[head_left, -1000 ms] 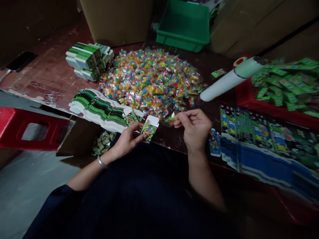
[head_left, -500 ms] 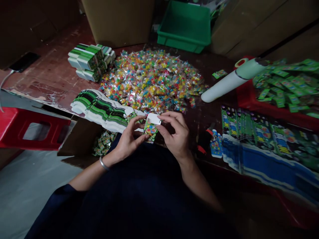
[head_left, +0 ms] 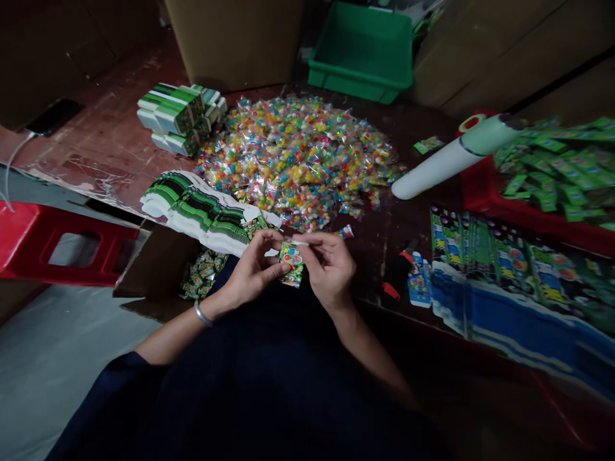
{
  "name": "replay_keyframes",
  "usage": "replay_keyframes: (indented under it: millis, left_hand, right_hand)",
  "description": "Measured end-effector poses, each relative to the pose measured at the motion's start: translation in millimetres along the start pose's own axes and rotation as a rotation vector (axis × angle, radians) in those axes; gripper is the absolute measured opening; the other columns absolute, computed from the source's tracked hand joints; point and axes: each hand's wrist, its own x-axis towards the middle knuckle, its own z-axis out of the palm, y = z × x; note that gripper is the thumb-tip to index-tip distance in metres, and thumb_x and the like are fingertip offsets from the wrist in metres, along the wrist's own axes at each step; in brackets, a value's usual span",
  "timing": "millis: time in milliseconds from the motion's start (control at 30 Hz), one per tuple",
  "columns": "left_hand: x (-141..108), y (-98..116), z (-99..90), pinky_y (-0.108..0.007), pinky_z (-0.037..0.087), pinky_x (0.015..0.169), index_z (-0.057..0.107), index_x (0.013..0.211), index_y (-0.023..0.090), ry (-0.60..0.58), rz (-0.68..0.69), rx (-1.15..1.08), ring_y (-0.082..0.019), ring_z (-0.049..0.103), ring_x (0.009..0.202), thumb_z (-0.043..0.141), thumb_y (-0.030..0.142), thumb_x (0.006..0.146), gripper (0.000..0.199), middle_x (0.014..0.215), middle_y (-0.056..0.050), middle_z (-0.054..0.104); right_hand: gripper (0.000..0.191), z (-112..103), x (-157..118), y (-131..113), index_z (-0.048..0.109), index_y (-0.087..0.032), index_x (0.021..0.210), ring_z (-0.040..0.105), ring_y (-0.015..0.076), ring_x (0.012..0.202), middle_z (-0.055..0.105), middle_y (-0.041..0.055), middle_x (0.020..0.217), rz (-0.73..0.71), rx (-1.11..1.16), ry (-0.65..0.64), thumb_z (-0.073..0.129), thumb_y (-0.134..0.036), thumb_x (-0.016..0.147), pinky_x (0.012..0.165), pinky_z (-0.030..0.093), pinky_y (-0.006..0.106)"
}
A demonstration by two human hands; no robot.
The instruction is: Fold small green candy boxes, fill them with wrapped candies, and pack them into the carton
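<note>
Between my two hands is a small green printed candy box (head_left: 291, 262), its front face toward me. My left hand (head_left: 254, 266) is closed on the box's left side, thumb across the front. My right hand (head_left: 329, 266) pinches the top edge, where the white flap shows only as a thin strip. Just past my hands lies a big heap of clear candy packets (head_left: 298, 160) with colourful sweets. To the left of my fingers runs a fanned row of flat green and white cartons (head_left: 202, 208). Below them an open cardboard box (head_left: 154, 269) holds several small filled boxes (head_left: 202, 274).
Bundled carton stacks (head_left: 175, 109) sit at the back left, a green plastic tray (head_left: 362, 80) at the back. On the right are a white roll (head_left: 446, 163), a black and red cutter (head_left: 398, 276), a small blue box (head_left: 419, 282), printed sheets (head_left: 504, 269) and a red bin (head_left: 480, 192).
The white top flap, upright before, is now folded down under my right fingers. My right hand has moved slightly left and down. The whole view has shifted a little.
</note>
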Motion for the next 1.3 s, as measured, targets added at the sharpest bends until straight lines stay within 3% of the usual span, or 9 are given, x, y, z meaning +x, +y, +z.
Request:
replay_keyframes:
  millis: [167, 300, 533, 700, 867, 967, 1067, 1200, 1300]
  left_hand:
    - [-2.8, 1.2, -1.3, -0.017, 0.056, 0.07, 0.049, 0.113, 0.025, 0.039, 0.011, 0.058, -0.01, 0.06, 0.085, 0.084, 0.025, 0.083, 0.046, 0.108, -0.001, 0.053]
    - [-5.4, 0.0, -5.8, -0.022, 0.06, 0.078, 0.052, 0.119, 0.024, 0.024, 0.078, 0.2, -0.015, 0.06, 0.1, 0.079, 0.023, 0.087, 0.042, 0.116, -0.005, 0.055]
    - [-8.8, 4.0, -10.7, -0.026, 0.06, 0.077, 0.054, 0.137, 0.025, -0.037, 0.028, 0.265, -0.017, 0.064, 0.097, 0.074, 0.027, 0.093, 0.049, 0.115, -0.008, 0.059]
    - [-11.5, 8.9, -18.9, -0.021, 0.057, 0.074, 0.06, 0.125, 0.021, -0.027, -0.021, 0.239, -0.012, 0.063, 0.087, 0.076, 0.029, 0.091, 0.039, 0.113, -0.005, 0.06]
    - [-22.3, 46.8, -65.4, -0.026, 0.057, 0.072, 0.06, 0.127, 0.021, -0.254, -0.176, 0.648, -0.016, 0.069, 0.084, 0.065, 0.028, 0.095, 0.033, 0.109, -0.006, 0.068]
    - [-32.2, 71.7, -104.7, -0.034, 0.058, 0.083, 0.067, 0.122, 0.025, -0.271, -0.174, 1.018, -0.023, 0.072, 0.095, 0.065, 0.028, 0.093, 0.029, 0.111, -0.006, 0.075]
    - [-38.1, 86.3, -125.5, -0.038, 0.057, 0.091, 0.067, 0.128, 0.027, -0.202, -0.163, 1.186, -0.027, 0.073, 0.105, 0.071, 0.027, 0.085, 0.043, 0.117, -0.008, 0.076]
    - [-31.3, 83.5, -111.4, -0.035, 0.057, 0.081, 0.068, 0.116, 0.022, -0.031, -0.149, 0.973, -0.024, 0.073, 0.092, 0.073, 0.043, 0.089, 0.035, 0.103, -0.007, 0.077]
    - [-16.7, 63.0, -88.2, -0.031, 0.055, 0.076, 0.067, 0.097, 0.017, 0.044, -0.126, 0.656, -0.019, 0.07, 0.083, 0.075, 0.049, 0.089, 0.034, 0.092, -0.008, 0.075]
  right_hand:
    - [0.026, -1.1, 13.0, -7.8, 0.066, -0.023, 0.082, 0.075, 0.0181, 0.079, 0.078, 0.003, 0.086, 0.167, 0.111, -0.111, 0.081, -0.043, 0.087, 0.073, 0.062, 0.031]
    - [0.019, -7.2, 27.5, -6.0, 0.073, -0.021, 0.083, 0.073, 0.0174, 0.08, 0.077, 0.0027, 0.087, 0.271, 0.123, -0.211, 0.086, -0.035, 0.079, 0.074, 0.06, 0.031]
    - [0.02, -7.4, 34.6, -5.1, 0.071, -0.021, 0.071, 0.07, 0.0176, 0.078, 0.076, 0.0027, 0.082, 0.196, 0.077, -0.271, 0.08, -0.032, 0.086, 0.074, 0.056, 0.033]
    - [0.025, -5.2, 21.7, -13.5, 0.075, -0.022, 0.079, 0.073, 0.0196, 0.091, 0.078, 0.0052, 0.094, 0.089, 0.006, -0.305, 0.065, -0.033, 0.099, 0.084, 0.057, 0.035]
    - [0.019, 1.6, 16.0, 11.3, 0.075, -0.023, 0.107, 0.075, 0.0201, 0.09, 0.078, 0.0075, 0.11, 0.202, -0.083, -0.407, 0.067, -0.037, 0.096, 0.073, 0.06, 0.032]
    - [0.038, 17.1, 15.5, 32.7, 0.067, -0.023, 0.116, 0.072, 0.0204, 0.08, 0.076, 0.0083, 0.111, 0.22, -0.363, -0.401, 0.082, -0.032, 0.082, 0.073, 0.059, 0.035]
    - [0.055, 35.3, 13.7, 45.5, 0.064, -0.021, 0.118, 0.072, 0.0261, 0.089, 0.075, 0.0103, 0.11, 0.184, -0.561, -0.429, 0.091, -0.032, 0.071, 0.077, 0.058, 0.039]
    - [0.049, 44.0, 12.2, 55.6, 0.065, -0.021, 0.112, 0.069, 0.0216, 0.079, 0.074, 0.0038, 0.093, 0.221, -0.497, -0.353, 0.089, -0.033, 0.072, 0.07, 0.053, 0.032]
    - [0.03, 31.9, 12.8, 59.2, 0.064, -0.02, 0.083, 0.058, 0.015, 0.058, 0.063, -0.0032, 0.065, 0.347, -0.269, -0.326, 0.079, -0.046, 0.081, 0.056, 0.044, 0.026]
